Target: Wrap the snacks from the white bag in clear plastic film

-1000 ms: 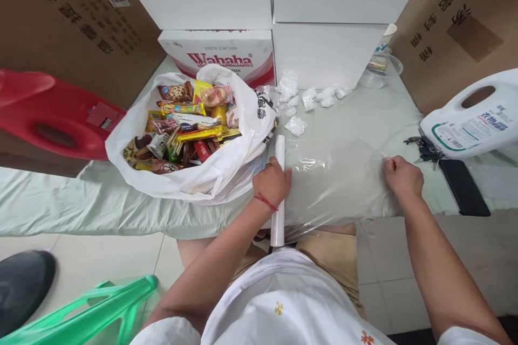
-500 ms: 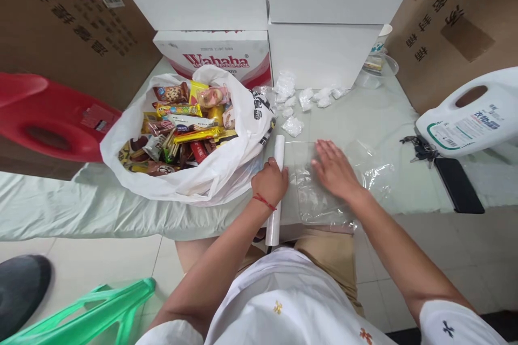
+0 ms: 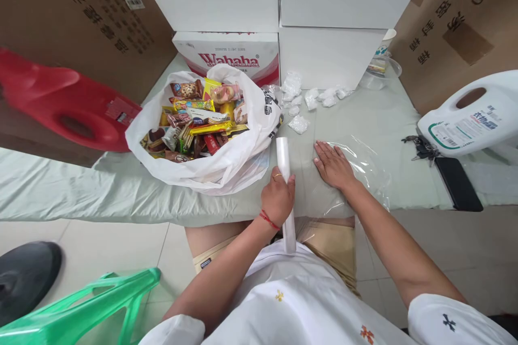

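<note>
- Tabletop (image 3: 81, 188): a pale green cloth covers it; the things on it sit much as they did a second ago.
- Bag (image 3: 178, 175): white, left of the roll, its mouth gaping over a heap of wrapped snacks (image 3: 202, 118); it keeps its place.
- Red jug (image 3: 56, 102): left of the bag, on its side, as before.
- White jug (image 3: 465, 118): lies at the far right, also unmoved.
- Film (image 3: 366, 164): clear, right of the roll. A second ago it was stretched taut out to the right hand; now it lies slack under that hand, curling up at the right, with part hanging over the tabletop's near edge.
- Roll (image 3: 284, 156): white, between bag and film, jutting past the near edge toward the lap; its lower end has swung slightly right since half a second ago.
- Right hand (image 3: 334, 164): a second ago it gripped the film's right edge; now, as half a second ago, it lies flat on the film, palm down, fingers slightly spread.
- Left hand (image 3: 279, 194): clamped round the roll's middle, as in both earlier moments.
- Phone (image 3: 459, 183): just beside the white jug, unmoved.
- Plastic lumps (image 3: 299, 125): crumpled, scattered beyond the roll, unchanged.
</note>
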{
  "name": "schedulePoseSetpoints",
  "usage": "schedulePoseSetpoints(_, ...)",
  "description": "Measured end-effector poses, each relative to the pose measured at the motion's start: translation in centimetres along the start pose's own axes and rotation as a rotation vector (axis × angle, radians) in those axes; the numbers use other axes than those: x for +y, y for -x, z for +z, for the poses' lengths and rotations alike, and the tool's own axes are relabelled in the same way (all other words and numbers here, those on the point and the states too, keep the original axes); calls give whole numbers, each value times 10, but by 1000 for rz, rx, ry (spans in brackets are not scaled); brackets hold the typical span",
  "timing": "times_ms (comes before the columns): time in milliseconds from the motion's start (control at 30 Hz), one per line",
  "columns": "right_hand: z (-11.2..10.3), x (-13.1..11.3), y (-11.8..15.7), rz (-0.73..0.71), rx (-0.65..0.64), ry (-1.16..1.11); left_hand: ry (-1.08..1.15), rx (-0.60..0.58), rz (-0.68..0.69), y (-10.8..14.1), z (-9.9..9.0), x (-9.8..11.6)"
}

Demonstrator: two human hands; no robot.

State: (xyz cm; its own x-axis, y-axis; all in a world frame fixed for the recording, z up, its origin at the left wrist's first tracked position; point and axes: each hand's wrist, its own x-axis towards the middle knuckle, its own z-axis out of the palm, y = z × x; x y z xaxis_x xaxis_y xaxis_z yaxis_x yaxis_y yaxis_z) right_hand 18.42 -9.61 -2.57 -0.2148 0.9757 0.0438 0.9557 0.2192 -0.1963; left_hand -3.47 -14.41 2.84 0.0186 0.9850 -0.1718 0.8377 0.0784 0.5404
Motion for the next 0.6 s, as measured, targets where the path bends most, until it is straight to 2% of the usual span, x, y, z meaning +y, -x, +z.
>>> schedulePoseSetpoints(100, 0, 0, 2, -23, -3, 1, 121, 42, 30, 9, -2, 3)
schedulePoseSetpoints(200, 3, 2, 3, -17, 9, 7, 208, 155, 25, 18, -26, 5)
schedulePoseSetpoints(300, 5, 5, 3, -10, 16, 16, 229, 335, 93, 38, -74, 4)
schedulePoseSetpoints(400, 5, 6, 3, -11, 19, 32, 150, 338, 236, 72, -132, 0)
schedulePoseSetpoints(467, 6, 6, 4, -11, 39, 52, 81, 392, 189, 91, -166, -12)
schedulePoseSetpoints(500, 6, 7, 5, -14, 53, 61, 39, 472, 135, 97, -180, -22)
schedulePoseSetpoints(567, 8, 9, 5, -24, 81, 72, -35, 652, 30, 97, -204, -52)
schedulePoseSetpoints(600, 9, 10, 5, -31, 92, 72, -51, 689, -24, 93, -212, -71)
